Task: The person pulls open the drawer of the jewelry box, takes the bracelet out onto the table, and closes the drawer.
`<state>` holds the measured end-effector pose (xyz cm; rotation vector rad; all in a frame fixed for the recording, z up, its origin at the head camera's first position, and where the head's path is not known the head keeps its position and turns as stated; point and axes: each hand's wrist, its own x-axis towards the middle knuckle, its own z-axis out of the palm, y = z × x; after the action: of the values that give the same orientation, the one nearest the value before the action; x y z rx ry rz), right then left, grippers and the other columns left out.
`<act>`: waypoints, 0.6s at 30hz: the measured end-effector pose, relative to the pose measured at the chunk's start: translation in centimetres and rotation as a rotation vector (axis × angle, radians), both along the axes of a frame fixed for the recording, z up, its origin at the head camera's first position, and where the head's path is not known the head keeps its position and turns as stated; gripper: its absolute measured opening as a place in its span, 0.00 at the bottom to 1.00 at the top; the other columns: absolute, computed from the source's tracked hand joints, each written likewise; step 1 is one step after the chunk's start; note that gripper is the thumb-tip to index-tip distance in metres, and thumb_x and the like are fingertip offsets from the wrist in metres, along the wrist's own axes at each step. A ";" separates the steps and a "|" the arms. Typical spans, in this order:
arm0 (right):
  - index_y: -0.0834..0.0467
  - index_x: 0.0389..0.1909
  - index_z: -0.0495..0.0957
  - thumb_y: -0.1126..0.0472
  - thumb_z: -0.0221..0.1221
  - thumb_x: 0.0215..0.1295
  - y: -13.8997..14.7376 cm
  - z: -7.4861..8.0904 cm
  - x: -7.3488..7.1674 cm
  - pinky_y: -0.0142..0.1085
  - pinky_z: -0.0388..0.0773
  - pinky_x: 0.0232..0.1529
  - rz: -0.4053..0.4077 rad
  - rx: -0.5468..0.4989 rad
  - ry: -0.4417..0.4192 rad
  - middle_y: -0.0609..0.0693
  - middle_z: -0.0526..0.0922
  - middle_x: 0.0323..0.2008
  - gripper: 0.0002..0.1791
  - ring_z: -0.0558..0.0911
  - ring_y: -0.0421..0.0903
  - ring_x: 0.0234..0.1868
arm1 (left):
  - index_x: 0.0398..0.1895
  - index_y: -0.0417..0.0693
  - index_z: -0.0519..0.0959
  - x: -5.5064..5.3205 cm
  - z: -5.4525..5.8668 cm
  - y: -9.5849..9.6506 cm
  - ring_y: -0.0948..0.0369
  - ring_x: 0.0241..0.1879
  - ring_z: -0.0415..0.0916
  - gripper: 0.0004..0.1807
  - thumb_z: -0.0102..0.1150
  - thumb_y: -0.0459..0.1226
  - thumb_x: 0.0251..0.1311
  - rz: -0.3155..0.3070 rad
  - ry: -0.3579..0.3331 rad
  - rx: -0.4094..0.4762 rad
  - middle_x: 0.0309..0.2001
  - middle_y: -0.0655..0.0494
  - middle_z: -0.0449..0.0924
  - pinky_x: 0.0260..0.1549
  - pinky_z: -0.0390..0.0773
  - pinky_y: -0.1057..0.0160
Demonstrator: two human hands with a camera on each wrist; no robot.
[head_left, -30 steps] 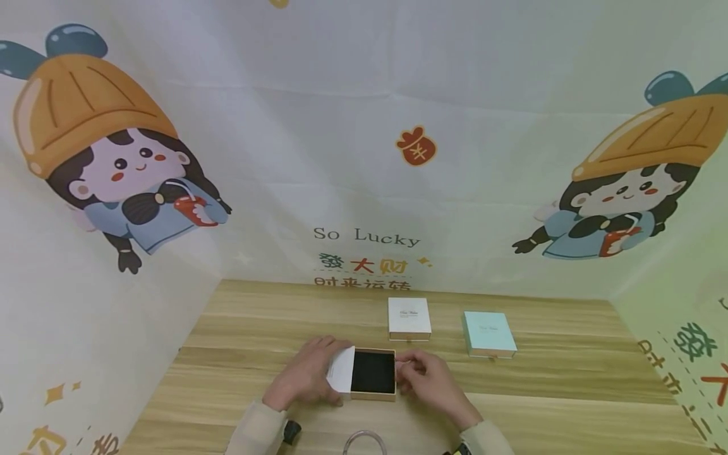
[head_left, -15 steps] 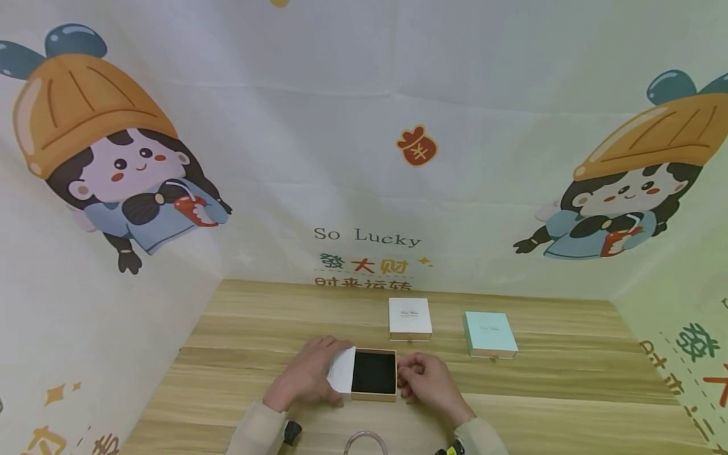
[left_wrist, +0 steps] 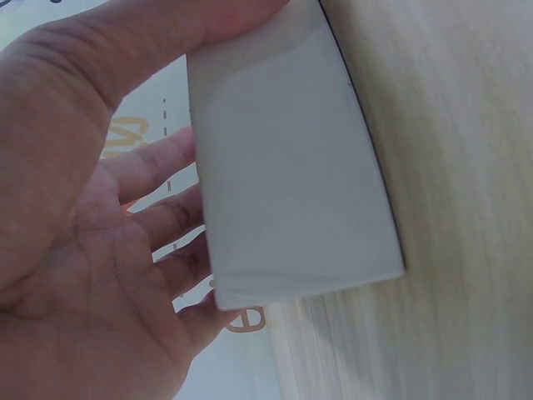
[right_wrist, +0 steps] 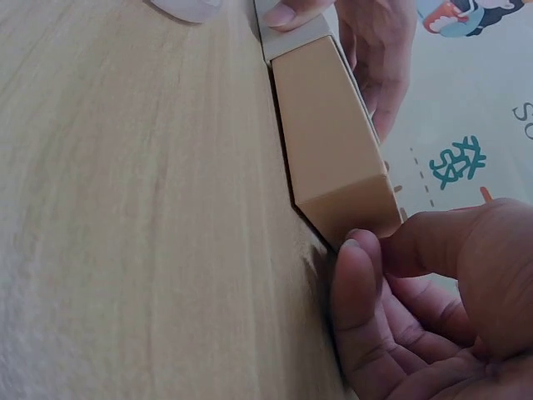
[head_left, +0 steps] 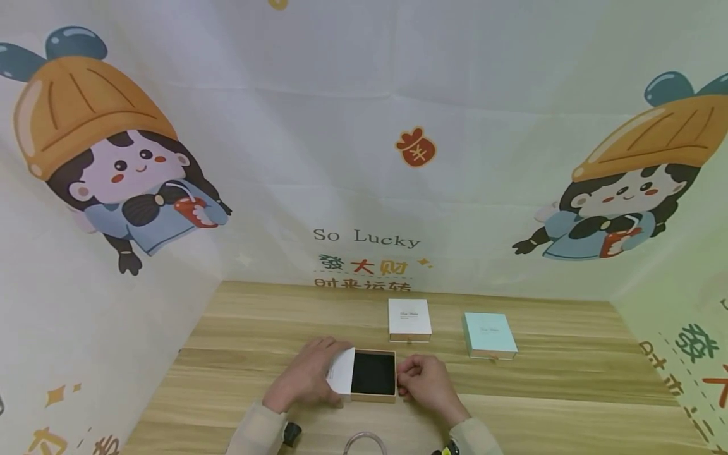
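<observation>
Head view: on the desk (head_left: 569,382), b/w both hands, drawer (head_left: 373,398) stands part-way out of the white sleeve (head_left: 341,374). L hand (head_left: 309,373) grasps the sleeve from its left, thumb at the near edge, fingers toward the far one, prob. to keep it steady. R hand (head_left: 428,384) is at the drawer's outer end, w/ curled fingers. Black lining (head_left: 373,373) faces up, since the drawer lies flat. Behind it are a white box (head_left: 410,319) and, more to the right, a turquoise box (head_left: 490,333), both closed, apart from the hands, maybe so they don't disturb the work.

Left wrist view: sleeve is b/w thumb & fingers, and much of the palm stands off it; such a grip, I think, holds both sides w/o blocking the open end.

Right wrist view: drawer's brown side runs along the desk, and L thumb lies on the sleeve. R thumb and a fingertip meet at the drawer's end; they seem to pinch it, perhaps by some tab, but fingertips hide that spot. Hands are at opp. ends, I'd guess, so one can resist the other's pull.
</observation>
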<state>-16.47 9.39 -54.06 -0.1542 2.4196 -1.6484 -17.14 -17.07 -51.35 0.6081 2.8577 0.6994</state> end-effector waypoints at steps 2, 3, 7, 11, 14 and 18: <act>0.68 0.33 0.81 0.73 0.61 0.64 -0.1 -0.1 0.0 0.34 0.85 0.24 -0.004 -0.004 0.009 0.51 0.84 0.23 0.01 0.82 0.39 0.21 | 0.71 0.50 0.71 0.0 0.0 0.0 0.43 0.68 0.68 0.57 0.88 0.43 0.28 0.000 -0.001 0.002 0.65 0.49 0.76 0.70 0.67 0.38; 0.68 0.32 0.81 0.73 0.61 0.64 -0.1 -0.1 0.0 0.34 0.84 0.24 -0.008 -0.005 0.012 0.50 0.84 0.22 0.02 0.82 0.39 0.21 | 0.71 0.49 0.71 0.0 0.0 0.0 0.43 0.67 0.68 0.57 0.88 0.43 0.28 -0.001 0.000 0.003 0.64 0.49 0.76 0.70 0.67 0.38; 0.67 0.30 0.81 0.74 0.61 0.62 -0.2 -0.1 0.1 0.34 0.84 0.23 -0.032 -0.006 0.017 0.49 0.83 0.20 0.03 0.82 0.39 0.19 | 0.71 0.48 0.71 0.1 0.0 0.2 0.43 0.67 0.68 0.57 0.87 0.43 0.29 -0.009 0.000 0.008 0.64 0.48 0.76 0.70 0.67 0.38; 0.66 0.29 0.81 0.74 0.61 0.61 -0.5 0.0 0.2 0.35 0.84 0.23 -0.034 -0.004 0.022 0.49 0.83 0.19 0.03 0.81 0.39 0.19 | 0.72 0.49 0.71 0.1 0.1 0.1 0.43 0.68 0.68 0.57 0.87 0.43 0.30 -0.006 -0.003 0.007 0.64 0.48 0.76 0.71 0.65 0.38; 0.66 0.28 0.81 0.74 0.60 0.60 -0.7 0.0 0.2 0.34 0.84 0.22 -0.028 -0.005 0.039 0.49 0.82 0.19 0.03 0.81 0.39 0.19 | 0.72 0.49 0.71 0.1 0.1 0.1 0.43 0.68 0.67 0.57 0.87 0.42 0.30 -0.003 -0.004 0.005 0.65 0.48 0.75 0.71 0.65 0.38; 0.66 0.27 0.81 0.74 0.60 0.59 -0.9 -0.2 0.2 0.32 0.83 0.21 -0.029 -0.001 0.060 0.49 0.82 0.19 0.04 0.81 0.38 0.19 | 0.72 0.49 0.71 0.2 0.0 0.1 0.43 0.68 0.68 0.57 0.87 0.42 0.29 -0.007 0.003 0.007 0.65 0.48 0.76 0.71 0.65 0.38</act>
<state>-16.30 8.44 -54.23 -0.1715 2.4762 -1.6809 -16.98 -16.93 -51.36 0.6197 2.8554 0.7088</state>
